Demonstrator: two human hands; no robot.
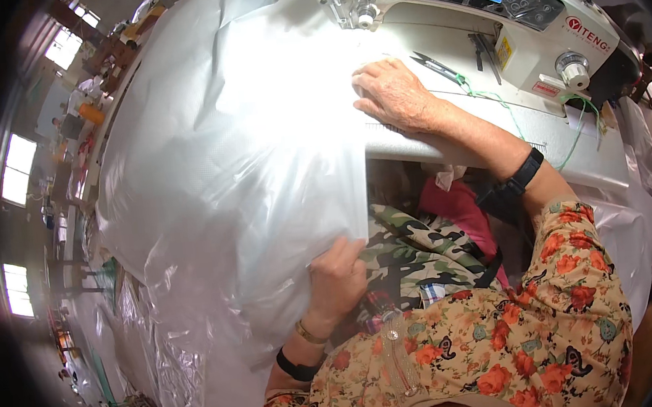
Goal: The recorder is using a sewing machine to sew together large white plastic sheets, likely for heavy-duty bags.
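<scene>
A wide translucent white plastic sheet (294,183) spreads over the sewing table and drapes off its front edge to my left. My left hand (338,277) is closed on the sheet's right-hand edge, low in front of my lap. Beside the sewing machine (478,0), my right hand (400,96) rests on the table with its fingers curled onto the same edge. The needle area (365,17) lies just beyond that hand, and strong lamp glare washes out the sheet there. My right fingertips are partly hidden.
Thread snips (438,67) on a green cord (502,101) lie right of my right hand. Farther right are slim black tools (486,55) near the machine's body. More clear plastic (167,369) hangs at the lower left. A cluttered bench (97,118) runs along the far left.
</scene>
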